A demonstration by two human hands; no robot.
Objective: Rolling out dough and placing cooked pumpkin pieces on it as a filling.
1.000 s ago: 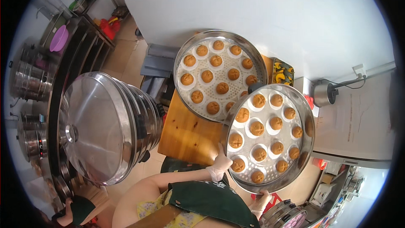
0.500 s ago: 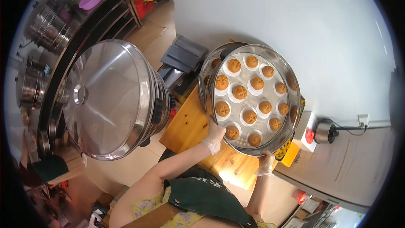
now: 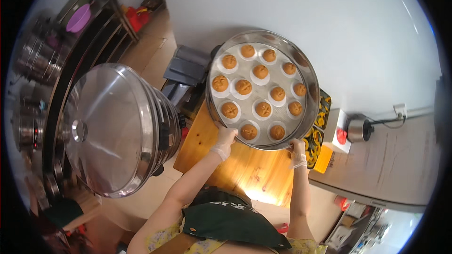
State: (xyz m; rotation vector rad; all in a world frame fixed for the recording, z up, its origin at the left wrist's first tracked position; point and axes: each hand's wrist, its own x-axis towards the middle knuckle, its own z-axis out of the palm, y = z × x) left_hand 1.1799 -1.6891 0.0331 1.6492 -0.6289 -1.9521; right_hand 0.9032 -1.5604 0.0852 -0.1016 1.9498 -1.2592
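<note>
My left hand (image 3: 225, 136), in a clear glove, grips the near left rim of a round steel steamer tray (image 3: 260, 141) with perforated bottom. My right hand (image 3: 297, 149), also gloved, holds its near right rim. In the tray, several brown buns (image 3: 243, 86) with cross-split tops sit on white paper rounds. The tray is above the back of a wooden table (image 3: 202, 138), almost completely hiding a second tray under it. To the right of the tray are black containers (image 3: 313, 146) with yellow curved pieces, probably cut vegetables.
A large lidded steel steamer (image 3: 108, 127) stands left, grey molded pieces (image 3: 186, 63) behind. Metal shelving (image 3: 120, 11) with pots and a purple basin (image 3: 78, 17) is back left. A white box (image 3: 334, 134), small pot (image 3: 359, 130) and wall socket (image 3: 399, 110) are right. Blurred dark green fabric (image 3: 61, 214) shows lower left.
The held tray has moved left and away from me, from beside the other tray to over it, covering it. Both my hands have moved up with it, still gripping.
</note>
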